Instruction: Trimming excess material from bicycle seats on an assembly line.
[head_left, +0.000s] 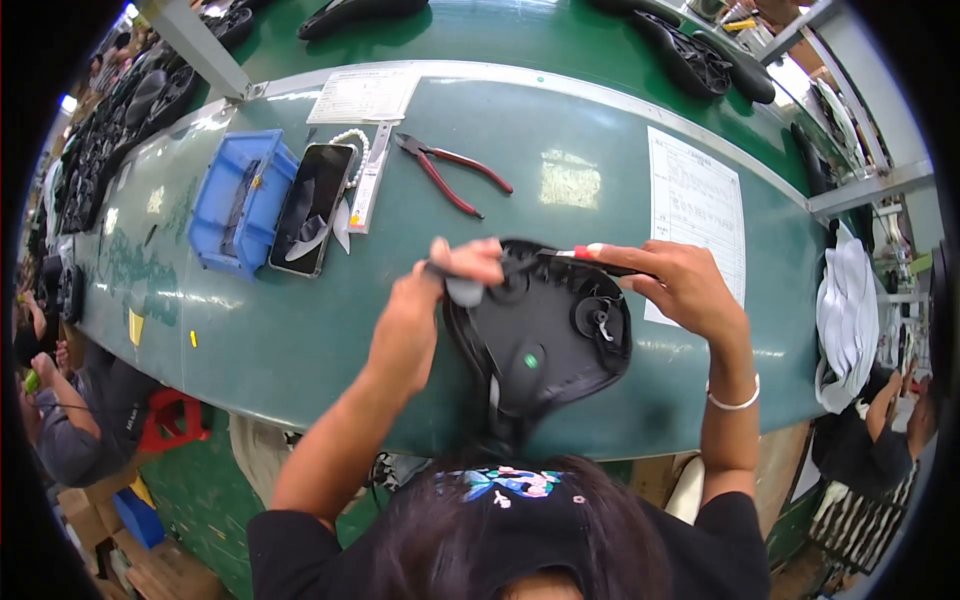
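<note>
- Two hands are working on one black bicycle saddle (pixel 545 335), lying underside up on the near edge of the green table (pixel 600 150), right in front of the person.
- The left hand (pixel 440 290) is closing tightly around a small grey piece (pixel 465 292) and pressing it against the saddle's far left rim.
- The right hand (pixel 680 285) is pinching a thin red-and-black tool (pixel 580 253) between fingers and thumb, its tip pointing left over the saddle's far edge.
- Doing this well probably means keeping the saddle pinned flat while the tool is working along the rim, with short strokes.
- Red-handled pliers (pixel 450 175) are lying far of the saddle, well apart.
- A phone (pixel 312 205), a blue bin (pixel 240 200), a white bead string (pixel 355 150) and a metal ruler (pixel 372 178) are sitting far left.
- A printed sheet (pixel 700 210) is lying just right of the right hand.
- Open table is showing left of the saddle; the near edge is close, so the saddle is overhanging it slightly.
</note>
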